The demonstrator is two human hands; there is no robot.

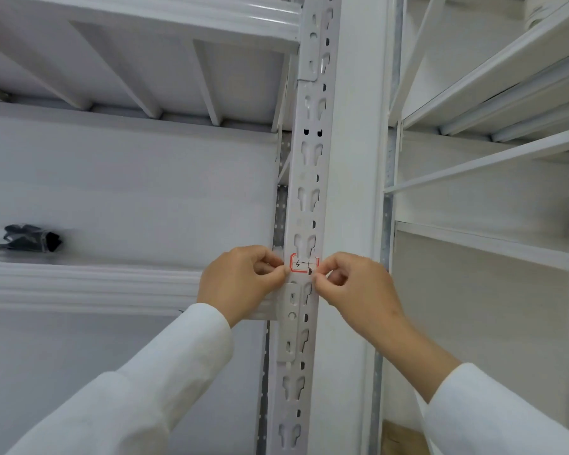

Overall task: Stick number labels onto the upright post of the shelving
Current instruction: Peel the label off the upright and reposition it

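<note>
One red-bordered label point(304, 265) w/ handwritten marks (approx. "4-1", not clearly legible) is held flat against the front face of the upright post point(310, 178), just above the bracket where the shelf beam point(89, 287) is hooked in. Its left edge is pinched by the left hand point(243, 280), grip narrow, thumb and forefinger closed on the label; the right edge is pinched likewise by the right hand point(355, 284). Whether the label is fully pressed down can't be told; corners appear to be under the fingertips.

Progress, as judged: one label is being placed or smoothed at this level. No other labels are seen on the post above or below, so further levels are prob. left to do. A dark bagged item point(33, 238) lies on the shelf, well apart at left.
</note>
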